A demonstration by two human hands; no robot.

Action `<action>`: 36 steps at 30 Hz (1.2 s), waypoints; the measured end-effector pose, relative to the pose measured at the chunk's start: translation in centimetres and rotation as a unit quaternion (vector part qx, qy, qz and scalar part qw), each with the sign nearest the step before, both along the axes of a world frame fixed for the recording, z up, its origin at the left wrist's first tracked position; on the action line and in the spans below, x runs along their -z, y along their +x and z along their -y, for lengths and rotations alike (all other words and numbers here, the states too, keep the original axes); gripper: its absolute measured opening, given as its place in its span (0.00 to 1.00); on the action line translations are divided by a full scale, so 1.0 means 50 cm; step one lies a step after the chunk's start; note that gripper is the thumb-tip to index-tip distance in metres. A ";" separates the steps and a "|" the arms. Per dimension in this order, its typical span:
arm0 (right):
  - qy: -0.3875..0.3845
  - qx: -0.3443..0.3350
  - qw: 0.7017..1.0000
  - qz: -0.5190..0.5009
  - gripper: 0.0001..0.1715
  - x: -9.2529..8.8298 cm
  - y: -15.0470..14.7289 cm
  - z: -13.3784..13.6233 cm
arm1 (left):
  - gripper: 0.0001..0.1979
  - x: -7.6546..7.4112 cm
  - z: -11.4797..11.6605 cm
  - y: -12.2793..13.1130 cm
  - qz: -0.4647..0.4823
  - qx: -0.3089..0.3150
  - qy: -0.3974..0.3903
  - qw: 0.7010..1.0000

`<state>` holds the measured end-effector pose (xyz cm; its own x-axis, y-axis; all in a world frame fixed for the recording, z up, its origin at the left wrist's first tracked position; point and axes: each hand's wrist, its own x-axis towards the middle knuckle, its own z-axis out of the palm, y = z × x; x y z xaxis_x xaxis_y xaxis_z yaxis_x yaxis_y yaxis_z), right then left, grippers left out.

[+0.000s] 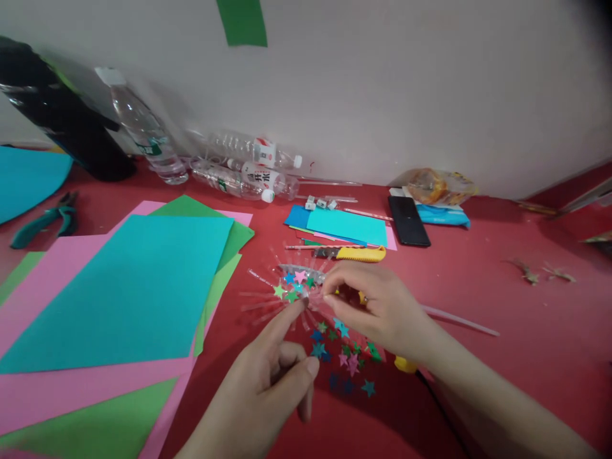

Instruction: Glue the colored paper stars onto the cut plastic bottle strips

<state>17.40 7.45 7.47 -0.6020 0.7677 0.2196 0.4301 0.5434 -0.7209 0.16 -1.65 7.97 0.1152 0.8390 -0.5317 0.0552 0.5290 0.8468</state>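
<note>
Between my hands lies a clear plastic piece [257,302] cut into thin strips that fan outward, likely bottle plastic. Several small paper stars [299,276] in pink, blue and green sit on it. My left hand [268,376] points its index finger onto the middle of the strips; its other fingers curl loosely and hold nothing. Over the right side, my right hand [377,306] pinches thumb and index finger together; whatever is between them is too small to make out. More loose stars [352,364] lie scattered on the red table below the strips.
Coloured paper sheets [129,293] cover the left, with pliers [45,223] beyond. A yellow utility knife [361,254], paper cards [349,226] and a phone [408,220] lie behind my hands. Plastic bottles [239,178] and a black cylinder [62,108] line the wall. A yellow-tipped tool [405,364] rests near my right forearm.
</note>
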 end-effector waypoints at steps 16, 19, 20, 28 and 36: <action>0.105 -0.082 0.991 0.003 0.08 0.019 0.011 0.010 | 0.28 0.043 0.005 0.010 0.014 -0.072 0.051 0.996; 0.207 -0.101 0.973 0.019 0.10 0.028 0.013 0.011 | 0.25 0.045 0.007 0.012 -0.011 -0.073 0.054 0.996; 0.235 -0.109 0.966 0.017 0.12 0.030 0.014 0.011 | 0.25 0.045 0.007 0.011 -0.017 -0.072 0.056 0.996; 0.302 -0.124 0.945 0.013 0.15 0.032 0.017 0.010 | 0.25 0.058 -0.002 -0.005 -0.035 0.006 0.110 0.993; 0.115 -0.087 0.989 -0.012 0.06 0.035 0.014 0.012 | 0.22 0.063 -0.002 -0.007 -0.055 0.010 0.149 0.987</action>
<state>18.09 6.86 5.71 -0.7133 0.5811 0.3919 0.2999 0.7584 -0.5787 -0.17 -1.57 4.80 0.0888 0.9584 -0.2714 0.1646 0.2546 0.9529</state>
